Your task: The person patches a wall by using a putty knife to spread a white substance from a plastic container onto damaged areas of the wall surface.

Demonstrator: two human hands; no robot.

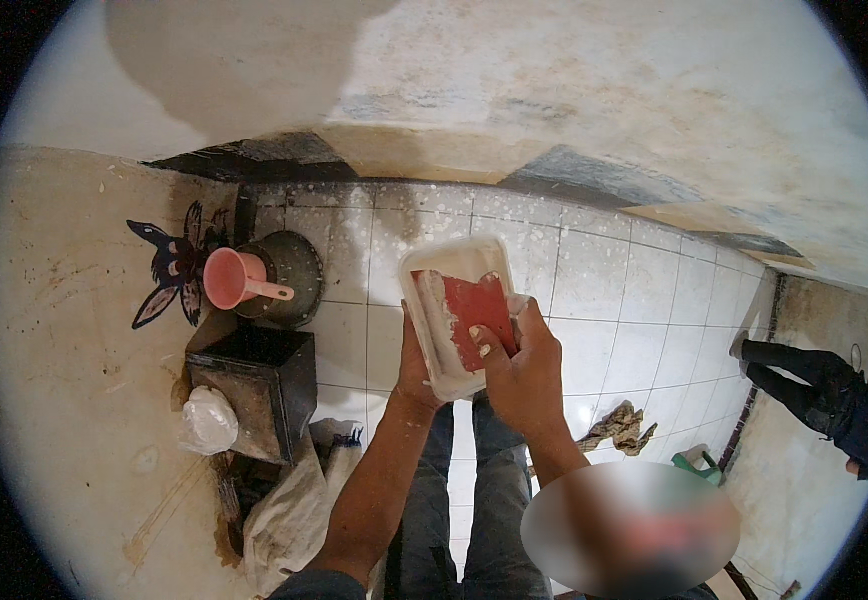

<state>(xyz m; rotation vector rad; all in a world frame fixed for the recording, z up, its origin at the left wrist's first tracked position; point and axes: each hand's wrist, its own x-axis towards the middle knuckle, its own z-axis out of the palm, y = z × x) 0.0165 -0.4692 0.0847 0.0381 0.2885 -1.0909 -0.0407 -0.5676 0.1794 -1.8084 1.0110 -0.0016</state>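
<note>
My left hand (pixel 416 362) holds a white plastic tub (pixel 411 262) from its left side and below, its fingers mostly hidden under it. Pale paste smears the tub's inside. In my right hand (pixel 529 372) is a red flat putty spreader (pixel 478 302), gripped with the thumb on top. White paste coats the spreader's left edge, and its blade lies over the tub's opening. Both hands are in front of my body, above the tiled floor.
A pale patchy wall (pixel 594 90) rises ahead. At left are a pink dipper (pixel 229 280) on a dark bucket (pixel 301 280), a black box (pixel 289 385), a white plastic bag (pixel 210 420) and a sack (pixel 289 505). Rightward lie a crumpled cloth (pixel 621 428) and another person (pixel 824 390).
</note>
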